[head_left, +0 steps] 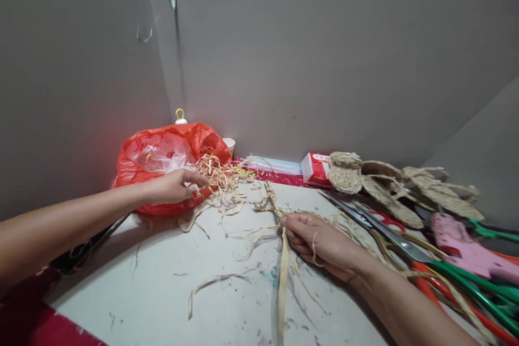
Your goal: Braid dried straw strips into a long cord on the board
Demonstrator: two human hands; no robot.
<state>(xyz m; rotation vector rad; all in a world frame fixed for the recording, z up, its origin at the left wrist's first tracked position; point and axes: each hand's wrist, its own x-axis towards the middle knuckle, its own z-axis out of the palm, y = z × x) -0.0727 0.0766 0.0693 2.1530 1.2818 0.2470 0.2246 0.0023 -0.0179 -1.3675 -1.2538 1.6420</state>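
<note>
My right hand [310, 238] is closed on a braided straw piece [270, 203], pinching it between thumb and fingers. A wide flat straw strip [284, 286] hangs down from this grip toward me, with thinner loose strands beside it. My left hand [174, 186] reaches to the front of a red plastic bag [138, 173], its fingers apart at the edge of a tangled heap of straw strips [221, 181]. Some fingertips are hard to make out against the straw. Another loose strip [214, 281] lies on the white board [154, 286].
Large scissors [389, 238], a pink glue gun [466, 248] and green-handled tools [474, 281] crowd the right side. Behind them lie woven straw sandals [389, 194] and a red-and-white tissue pack [316, 168]. A paper cup [229, 146] stands behind the heap, near the grey wall [304, 65].
</note>
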